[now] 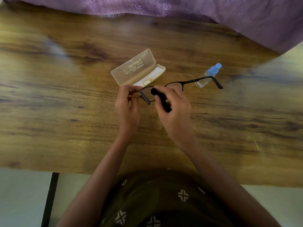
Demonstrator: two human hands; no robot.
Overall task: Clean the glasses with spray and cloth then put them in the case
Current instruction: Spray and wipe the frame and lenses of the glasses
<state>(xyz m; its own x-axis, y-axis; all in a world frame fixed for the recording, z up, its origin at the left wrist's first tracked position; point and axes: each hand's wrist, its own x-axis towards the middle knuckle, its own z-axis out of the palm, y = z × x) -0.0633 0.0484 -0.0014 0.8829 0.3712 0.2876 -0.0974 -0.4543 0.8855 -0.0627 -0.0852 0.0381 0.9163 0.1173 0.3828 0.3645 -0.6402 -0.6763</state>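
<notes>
Here, I am seated at a wooden table [65, 112] with a dark, streaky grain and some soft glare on its left and right parts. A purple cloth or blanket [213, 12] lies along its far edge and hangs down over the far right corner. Beneath the near edge I see a pale floor [21, 197] and a dark table leg [49, 200], and my lap is covered in dark fabric with white cross motifs.

My left hand [127, 104] is pinched shut on the left end of the glasses [188, 81], at the hinge, with that temple folded toward me. My right hand [173, 108] is closed on a black cloth [162, 100] and presses it against the left lens. The glasses are held just above the table, the other temple stretched out to the right.

Just beyond my hands the translucent beige case [139, 69] lies open, with a white lining in its tray. Its lid carries printed lines of writing, upside down to me and too blurred to read. The spray bottle [208, 75], clear with a blue cap, lies on the table behind the right temple.
</notes>
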